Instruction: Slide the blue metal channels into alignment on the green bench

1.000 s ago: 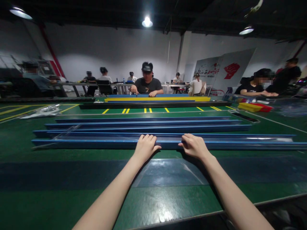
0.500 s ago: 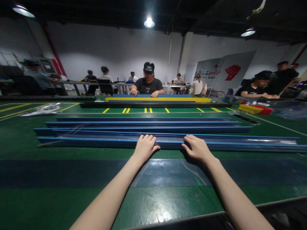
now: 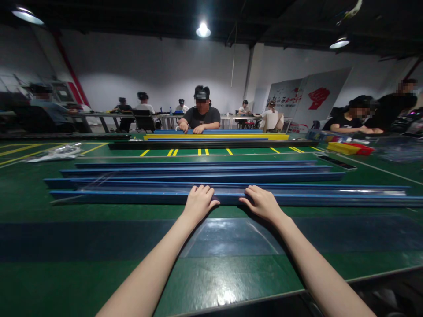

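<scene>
My left hand (image 3: 199, 201) is closed over the near edge of a long blue plastic channel (image 3: 228, 200), fingers on top and thumb on the near side. A short way to the right, my right hand (image 3: 261, 202) grips the same edge in the same manner. The channel lies lengthwise across the table, and the undersides of my fingers are hidden. Just beyond it lie several more long blue channels (image 3: 205, 176), roughly parallel. Between my forearms and the channel, a flat transparent plastic strip (image 3: 99, 240) stretches across the green table.
Further back are a yellow channel (image 3: 214, 137) and a black one (image 3: 132, 145). A co-worker (image 3: 201, 114) sits opposite with both hands on a channel. A phone (image 3: 337, 162) and red-and-yellow trays (image 3: 350, 148) lie at right; a clear plastic bundle (image 3: 61, 152) is at left.
My right hand has slid left along the channel's edge, closer to my left hand, which stays in place. Across the table, the co-worker's hand on the right side has moved left.
</scene>
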`<control>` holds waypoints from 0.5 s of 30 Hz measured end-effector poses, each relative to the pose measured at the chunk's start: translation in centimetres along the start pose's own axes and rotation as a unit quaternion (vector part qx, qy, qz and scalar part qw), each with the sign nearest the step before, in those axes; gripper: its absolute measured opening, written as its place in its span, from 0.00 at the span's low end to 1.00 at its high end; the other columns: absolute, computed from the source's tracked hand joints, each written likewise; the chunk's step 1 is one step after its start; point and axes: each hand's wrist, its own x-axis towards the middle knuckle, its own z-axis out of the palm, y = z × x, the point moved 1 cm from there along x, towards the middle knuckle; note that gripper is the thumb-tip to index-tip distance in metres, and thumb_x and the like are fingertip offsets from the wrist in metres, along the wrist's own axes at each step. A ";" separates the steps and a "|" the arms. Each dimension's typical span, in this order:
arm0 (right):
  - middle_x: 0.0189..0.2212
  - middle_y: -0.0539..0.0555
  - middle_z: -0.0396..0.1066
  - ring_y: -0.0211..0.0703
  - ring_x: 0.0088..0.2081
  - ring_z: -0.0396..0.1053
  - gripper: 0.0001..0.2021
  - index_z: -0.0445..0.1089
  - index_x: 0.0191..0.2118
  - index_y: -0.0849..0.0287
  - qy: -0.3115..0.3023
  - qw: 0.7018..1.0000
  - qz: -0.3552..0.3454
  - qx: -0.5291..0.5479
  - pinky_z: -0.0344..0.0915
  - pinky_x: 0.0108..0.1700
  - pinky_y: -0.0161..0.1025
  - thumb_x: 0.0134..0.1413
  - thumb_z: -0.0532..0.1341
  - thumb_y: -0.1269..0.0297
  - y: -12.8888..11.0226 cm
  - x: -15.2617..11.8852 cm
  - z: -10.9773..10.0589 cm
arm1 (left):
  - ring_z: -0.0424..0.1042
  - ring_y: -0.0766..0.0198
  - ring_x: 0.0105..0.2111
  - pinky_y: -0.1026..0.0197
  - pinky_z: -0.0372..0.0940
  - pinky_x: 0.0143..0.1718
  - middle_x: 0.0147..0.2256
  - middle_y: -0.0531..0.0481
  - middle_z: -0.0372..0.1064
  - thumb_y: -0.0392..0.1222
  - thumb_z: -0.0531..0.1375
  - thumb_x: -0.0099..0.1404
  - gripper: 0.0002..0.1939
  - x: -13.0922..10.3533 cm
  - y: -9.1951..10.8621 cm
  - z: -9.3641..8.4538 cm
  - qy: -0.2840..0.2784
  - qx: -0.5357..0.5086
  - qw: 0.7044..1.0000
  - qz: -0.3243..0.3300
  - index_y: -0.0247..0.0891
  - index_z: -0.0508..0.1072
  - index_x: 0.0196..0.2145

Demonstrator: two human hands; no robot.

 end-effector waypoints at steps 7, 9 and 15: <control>0.29 0.53 0.66 0.40 0.33 0.63 0.14 0.62 0.28 0.58 -0.005 1.000 0.005 -0.003 0.53 0.31 0.33 0.56 0.48 0.54 -0.1 0.0 -0.2 | 0.64 0.60 0.36 0.59 0.51 0.35 0.34 0.50 0.68 0.52 0.56 0.58 0.14 0.0 0.0 0.0 0.001 0.004 1.000 0.000 0.37 0.66 0.32; 0.29 0.53 0.66 0.40 0.33 0.63 0.14 0.62 0.28 0.58 -0.008 1.000 0.008 -0.007 0.53 0.31 0.34 0.56 0.48 0.54 -0.2 0.0 -0.3 | 0.64 0.60 0.37 0.59 0.51 0.35 0.34 0.50 0.68 0.52 0.56 0.58 0.14 0.0 0.0 0.0 0.000 0.002 1.000 -0.001 0.37 0.66 0.32; 0.29 0.53 0.66 0.40 0.33 0.63 0.15 0.62 0.28 0.58 -0.017 1.000 0.013 -0.009 0.53 0.30 0.34 0.56 0.48 0.53 -0.2 0.0 -0.3 | 0.64 0.59 0.37 0.58 0.52 0.35 0.34 0.49 0.68 0.52 0.56 0.58 0.14 0.0 0.1 -0.2 -0.006 -0.003 1.000 -0.004 0.37 0.66 0.33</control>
